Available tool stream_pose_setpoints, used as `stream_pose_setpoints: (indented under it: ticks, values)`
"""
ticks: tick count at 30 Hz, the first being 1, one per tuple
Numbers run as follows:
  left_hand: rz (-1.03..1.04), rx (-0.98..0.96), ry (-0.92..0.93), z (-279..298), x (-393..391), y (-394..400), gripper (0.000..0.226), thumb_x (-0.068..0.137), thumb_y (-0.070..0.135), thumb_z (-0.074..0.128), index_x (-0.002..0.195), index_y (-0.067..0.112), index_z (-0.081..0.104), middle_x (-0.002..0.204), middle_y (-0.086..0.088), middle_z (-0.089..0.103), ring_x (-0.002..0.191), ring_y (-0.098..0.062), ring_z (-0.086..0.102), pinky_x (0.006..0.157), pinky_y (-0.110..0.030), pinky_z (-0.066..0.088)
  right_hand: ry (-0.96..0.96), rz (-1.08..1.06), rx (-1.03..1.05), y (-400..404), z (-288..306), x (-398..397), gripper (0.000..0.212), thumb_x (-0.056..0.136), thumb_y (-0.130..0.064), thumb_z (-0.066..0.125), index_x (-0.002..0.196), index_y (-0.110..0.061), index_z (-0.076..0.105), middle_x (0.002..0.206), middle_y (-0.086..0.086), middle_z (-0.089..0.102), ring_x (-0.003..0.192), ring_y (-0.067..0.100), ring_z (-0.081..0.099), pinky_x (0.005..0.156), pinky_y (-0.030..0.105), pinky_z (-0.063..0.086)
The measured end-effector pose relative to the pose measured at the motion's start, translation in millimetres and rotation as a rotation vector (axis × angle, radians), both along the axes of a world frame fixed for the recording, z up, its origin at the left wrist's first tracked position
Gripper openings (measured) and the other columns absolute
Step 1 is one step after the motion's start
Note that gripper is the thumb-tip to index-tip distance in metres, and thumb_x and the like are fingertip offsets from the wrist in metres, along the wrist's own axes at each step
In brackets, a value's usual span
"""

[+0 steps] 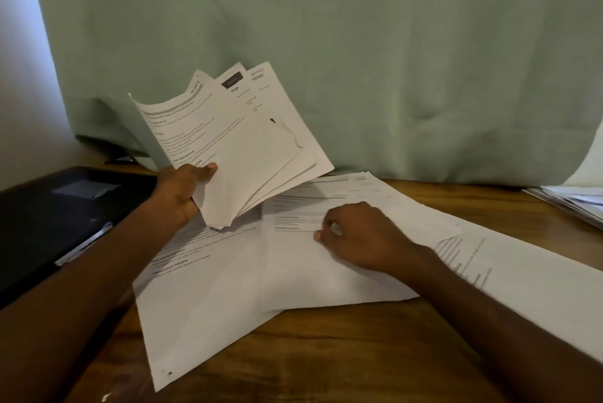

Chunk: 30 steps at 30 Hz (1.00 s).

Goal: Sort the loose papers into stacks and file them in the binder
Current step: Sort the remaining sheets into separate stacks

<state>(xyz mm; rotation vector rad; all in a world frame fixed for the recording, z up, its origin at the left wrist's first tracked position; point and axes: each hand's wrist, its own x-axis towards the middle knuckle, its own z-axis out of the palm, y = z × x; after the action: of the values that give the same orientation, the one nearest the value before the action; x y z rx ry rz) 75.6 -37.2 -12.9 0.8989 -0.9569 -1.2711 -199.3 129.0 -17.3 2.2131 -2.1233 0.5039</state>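
Dim, warm indoor light. Brightest patch at far left wall (19,76), beside green curtain (326,44). Soft shadow under fanned sheets (235,141) onto loose papers (293,256). Mild glare on dark binder (58,207). Overall soft focus, print unreadable. Wide-angle bending at edges; worktop (326,353) grain smeared near bottom.

Desk (342,353): brown wood grain, slight sheen noted. Loose papers (261,272): matt white printed paper, creased. Binder (49,216): black, smooth, faintly glossy, a metal strip seen. Curtain (326,44): matt green cloth, softly wrinkled.
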Motion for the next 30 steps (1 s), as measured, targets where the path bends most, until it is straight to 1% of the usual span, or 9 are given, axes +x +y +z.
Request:
stream_pose_setpoints:
  ticks: [4, 8, 11, 13, 16, 18, 21, 25, 30]
  values:
    - [-0.034, -0.019, 0.026, 2.3, -9.2, 1.7, 0.042, 0.09, -0.002, 0.07, 0.13, 0.009, 0.065, 0.124, -0.008, 0.071, 0.102, -0.025, 0.069, 0.083, -0.041, 0.057, -0.281, 0.079, -0.059, -5.7, -3.2, 1.0, 0.015, 0.094, -0.032, 0.069, 0.1, -0.024, 0.079, 0.1, -0.008, 0.075, 0.093, 0.01, 0.067, 0.087, 0.03, 0.055]
    - [-0.091, 0.03, 0.064, 10.3, -22.4, 13.7, 0.027, 0.094, -0.003, 0.064, 0.115, 0.014, 0.07, 0.113, -0.005, 0.074, 0.101, -0.025, 0.068, 0.082, -0.042, 0.056, -0.194, -0.204, -0.263, -15.5, 4.2, -45.9, 0.021, 0.091, -0.023, 0.065, 0.11, -0.025, 0.074, 0.111, -0.006, 0.073, 0.105, 0.017, 0.066, 0.092, 0.035, 0.054]
    - [-0.167, 0.12, 0.096, 18.6, -34.3, 18.5, 0.024, 0.098, -0.006, 0.056, 0.101, 0.015, 0.069, 0.091, -0.002, 0.077, 0.092, -0.022, 0.068, 0.078, -0.042, 0.053, -0.143, -0.379, -0.2, -17.7, 6.8, -94.7, 0.02, 0.094, -0.029, 0.064, 0.109, -0.019, 0.07, 0.116, 0.001, 0.068, 0.104, 0.019, 0.06, 0.082, 0.032, 0.046]
    - [-0.183, 0.212, 0.081, 26.5, -43.5, 14.0, 0.021, 0.098, -0.004, 0.056, 0.101, 0.013, 0.068, 0.094, -0.004, 0.076, 0.092, -0.024, 0.067, 0.084, -0.046, 0.051, -0.139, -0.437, -0.158, -18.3, 4.6, -116.6, 0.025, 0.097, -0.039, 0.063, 0.107, -0.016, 0.068, 0.115, 0.004, 0.068, 0.099, 0.018, 0.056, 0.079, 0.032, 0.043]
    - [-0.147, 0.265, 0.076, 28.9, -59.3, 4.0, 0.015, 0.098, -0.003, 0.057, 0.097, 0.01, 0.066, 0.099, -0.005, 0.07, 0.09, -0.025, 0.066, 0.093, -0.045, 0.049, -0.168, -0.425, -0.116, -21.9, -0.9, -119.5, 0.043, 0.098, -0.055, 0.057, 0.099, -0.014, 0.068, 0.112, 0.007, 0.067, 0.107, 0.024, 0.06, 0.086, 0.035, 0.046]
    - [-0.129, 0.284, 0.072, 17.8, -72.8, -2.9, 0.016, 0.095, -0.004, 0.06, 0.1, 0.01, 0.068, 0.104, -0.004, 0.072, 0.095, -0.027, 0.068, 0.082, -0.044, 0.053, -0.11, -0.435, -0.019, -24.5, -6.1, -110.8, 0.055, 0.093, -0.07, 0.051, 0.088, -0.016, 0.062, 0.114, 0.009, 0.061, 0.115, 0.029, 0.058, 0.093, 0.041, 0.049]
    - [-0.176, 0.289, 0.103, 3.9, -91.9, 3.0, 0.019, 0.098, -0.004, 0.056, 0.099, 0.012, 0.066, 0.104, -0.004, 0.07, 0.089, -0.025, 0.065, 0.077, -0.043, 0.05, -0.056, -0.454, 0.053, -25.5, -8.1, -101.6, 0.061, 0.085, -0.078, 0.056, 0.095, -0.018, 0.058, 0.128, 0.011, 0.055, 0.123, 0.033, 0.052, 0.101, 0.049, 0.048]
    - [-0.114, 0.106, 0.061, 5.7, -85.7, -5.5, 0.038, 0.091, -0.003, 0.068, 0.126, 0.011, 0.068, 0.119, -0.005, 0.072, 0.103, -0.026, 0.068, 0.075, -0.04, 0.055, -0.362, -0.4, -0.033, -29.4, -5.8, -112.6, 0.051, 0.084, -0.048, 0.08, 0.114, -0.011, 0.063, 0.106, 0.002, 0.061, 0.106, 0.026, 0.061, 0.079, 0.033, 0.046]
    - [-0.051, -0.028, 0.092, 2.8, -61.0, -14.1, 0.051, 0.083, 0.006, 0.079, 0.132, 0.014, 0.066, 0.127, -0.006, 0.07, 0.12, -0.032, 0.064, 0.09, -0.044, 0.055, -0.767, -0.404, -0.415, -29.6, 1.6, -123.3, 0.019, 0.088, -0.024, 0.077, 0.103, -0.013, 0.071, 0.095, 0.0, 0.07, 0.09, 0.023, 0.067, 0.064, 0.027, 0.045]
